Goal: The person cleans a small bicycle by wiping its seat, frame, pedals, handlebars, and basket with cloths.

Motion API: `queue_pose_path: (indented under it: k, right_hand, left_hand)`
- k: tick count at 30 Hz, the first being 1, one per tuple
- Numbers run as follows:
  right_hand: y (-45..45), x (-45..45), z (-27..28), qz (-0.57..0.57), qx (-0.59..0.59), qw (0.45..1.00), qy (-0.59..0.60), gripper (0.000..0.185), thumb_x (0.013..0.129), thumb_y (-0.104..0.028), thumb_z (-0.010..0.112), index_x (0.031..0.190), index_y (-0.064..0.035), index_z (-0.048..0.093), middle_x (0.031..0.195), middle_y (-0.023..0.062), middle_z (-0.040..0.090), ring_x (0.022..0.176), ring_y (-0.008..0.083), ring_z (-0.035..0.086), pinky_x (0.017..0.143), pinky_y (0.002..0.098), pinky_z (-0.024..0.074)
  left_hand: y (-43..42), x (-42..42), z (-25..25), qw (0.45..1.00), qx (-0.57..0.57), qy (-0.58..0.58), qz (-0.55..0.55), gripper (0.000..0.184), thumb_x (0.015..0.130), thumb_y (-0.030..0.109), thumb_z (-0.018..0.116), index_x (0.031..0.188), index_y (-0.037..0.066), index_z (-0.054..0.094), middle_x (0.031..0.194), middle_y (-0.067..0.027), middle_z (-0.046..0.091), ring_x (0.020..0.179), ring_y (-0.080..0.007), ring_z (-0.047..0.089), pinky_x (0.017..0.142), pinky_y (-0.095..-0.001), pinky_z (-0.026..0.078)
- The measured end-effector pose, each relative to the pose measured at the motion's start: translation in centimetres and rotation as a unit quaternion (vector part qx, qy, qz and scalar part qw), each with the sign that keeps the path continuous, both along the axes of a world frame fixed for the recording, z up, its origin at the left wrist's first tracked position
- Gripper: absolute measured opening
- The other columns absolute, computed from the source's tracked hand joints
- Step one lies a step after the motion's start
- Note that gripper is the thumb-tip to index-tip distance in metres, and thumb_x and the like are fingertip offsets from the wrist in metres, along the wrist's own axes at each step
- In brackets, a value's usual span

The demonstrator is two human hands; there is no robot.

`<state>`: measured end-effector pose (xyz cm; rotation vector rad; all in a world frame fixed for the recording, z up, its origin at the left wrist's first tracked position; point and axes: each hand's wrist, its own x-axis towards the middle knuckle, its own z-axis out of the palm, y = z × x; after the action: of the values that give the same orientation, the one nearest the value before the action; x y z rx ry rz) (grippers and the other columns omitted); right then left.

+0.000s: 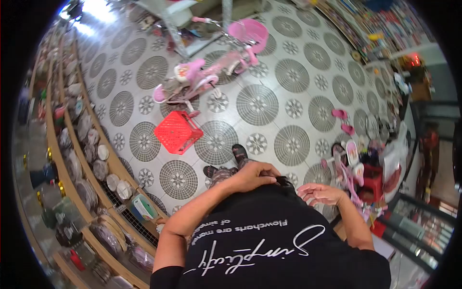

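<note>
My left hand (256,175) is at the front of the black T-shirt (255,207), thumb and fingers closed on a bit of its dark hem. White lettering runs across the shirt front. To the right, my right hand (321,193) is held beside the shirt, fingers apart and slightly curled, with nothing seen in it. Below the hands, the feet in dark sandals (239,152) stand on the patterned tile floor (257,103).
An upturned red plastic basket (178,132) lies ahead on the left. Beyond it stand a pink child's bicycle (202,79) and a pink tub (249,34). Wooden shelves (86,144) with wrapped goods line the left. Pink sandals (340,113) and a red stool (370,183) are at right.
</note>
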<state>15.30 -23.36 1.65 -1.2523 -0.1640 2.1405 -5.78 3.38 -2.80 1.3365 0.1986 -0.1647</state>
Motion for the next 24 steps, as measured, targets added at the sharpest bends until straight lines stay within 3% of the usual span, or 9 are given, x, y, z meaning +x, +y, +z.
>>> queue_pose_path:
  k: [2,4,7,11,14,19,20,23,24]
  right_hand:
    - [0.5,-0.3,-2.3,-0.088,-0.053,0.994,0.022,0.05,0.094,-0.039,0.06,0.135,-0.0128,0.049,0.121,0.0018,0.055,0.104,0.0138,0.055,0.082,0.0353,0.051]
    - [0.4,-1.8,-5.3,-0.031,-0.106,0.981,-0.161,0.047,0.095,-0.043,0.056,0.132,-0.0149,0.052,0.117,0.0017,0.057,0.1,0.0149,0.057,0.078,0.0385,0.0518]
    - [-4.7,-2.6,-18.1,0.033,-0.096,0.963,-0.249,0.041,0.094,-0.04,0.058,0.127,-0.0158,0.056,0.103,0.0004,0.062,0.085,0.0142,0.059,0.07,0.0344,0.0532]
    - [1.8,-5.7,-19.1,0.101,-0.051,0.952,-0.286,0.033,0.093,-0.038,0.061,0.112,-0.0121,0.061,0.085,-0.0009,0.06,0.071,0.0104,0.056,0.057,0.0281,0.048]
    - [5.7,-8.1,-21.9,0.119,-0.104,0.944,-0.29,0.033,0.093,-0.04,0.06,0.105,-0.009,0.061,0.078,0.0017,0.057,0.057,0.0114,0.053,0.044,0.0263,0.0418]
    - [13.8,-12.5,-18.2,0.267,-0.081,0.9,-0.334,0.048,0.094,-0.047,0.055,0.109,-0.0013,0.058,0.077,0.006,0.059,0.05,0.013,0.051,0.041,0.0275,0.0421]
    - [15.2,-13.4,-16.9,0.288,-0.081,0.889,-0.346,0.057,0.093,-0.051,0.054,0.12,-0.0017,0.057,0.089,0.0104,0.063,0.066,0.0182,0.06,0.057,0.032,0.0515]
    - [18.5,-14.8,-14.5,0.29,-0.001,0.9,-0.324,0.056,0.094,-0.054,0.049,0.135,-0.0155,0.049,0.111,0.0079,0.06,0.096,0.018,0.056,0.074,0.0314,0.0517]
    - [18.9,-14.9,-15.2,0.298,0.065,0.891,-0.337,0.058,0.096,-0.052,0.047,0.138,-0.0137,0.046,0.123,0.0128,0.057,0.11,0.0217,0.055,0.09,0.0325,0.0469]
  left_hand:
    - [1.4,-2.6,-0.3,0.997,0.019,0.045,0.067,0.021,0.09,0.012,0.065,0.107,0.0,0.066,0.091,-0.0074,0.07,0.085,-0.0106,0.063,0.075,-0.0266,0.05]
    - [1.6,-7.4,-3.9,0.977,0.002,0.101,0.187,0.023,0.093,0.014,0.062,0.111,0.001,0.064,0.101,-0.0083,0.067,0.093,-0.0119,0.061,0.082,-0.0278,0.049]
    - [0.9,-17.3,-10.7,0.928,0.097,0.188,0.307,0.033,0.093,0.025,0.064,0.116,0.001,0.063,0.104,-0.0099,0.066,0.098,-0.0144,0.061,0.087,-0.0296,0.049]
    - [-3.3,-28.2,-17.0,0.862,0.073,0.441,0.239,0.051,0.089,0.044,0.065,0.116,0.001,0.063,0.097,-0.0128,0.068,0.096,-0.017,0.062,0.08,-0.0322,0.05]
    - [-5.6,-31.4,-18.3,0.857,-0.02,0.469,0.212,0.064,0.085,0.058,0.059,0.117,0.003,0.063,0.111,-0.0191,0.066,0.104,-0.0335,0.063,0.091,-0.038,0.047]
    - [-4.5,-33.2,-16.8,0.834,-0.019,0.497,0.24,0.067,0.085,0.06,0.057,0.122,0.004,0.061,0.121,-0.0216,0.061,0.113,-0.0338,0.058,0.095,-0.0407,0.044]
    - [-4.5,-33.8,-17.5,0.835,-0.01,0.496,0.239,0.066,0.085,0.06,0.057,0.121,0.004,0.061,0.12,-0.0215,0.062,0.112,-0.0342,0.059,0.095,-0.0406,0.045]
    - [-3.7,-35.1,-20.5,0.842,-0.019,0.497,0.208,0.061,0.085,0.055,0.059,0.119,0.004,0.062,0.116,-0.022,0.064,0.109,-0.0343,0.061,0.093,-0.0402,0.046]
    - [-3.0,-35.2,-21.1,0.844,-0.026,0.498,0.198,0.058,0.086,0.053,0.06,0.118,0.004,0.063,0.115,-0.0223,0.064,0.108,-0.0342,0.062,0.092,-0.0401,0.046]
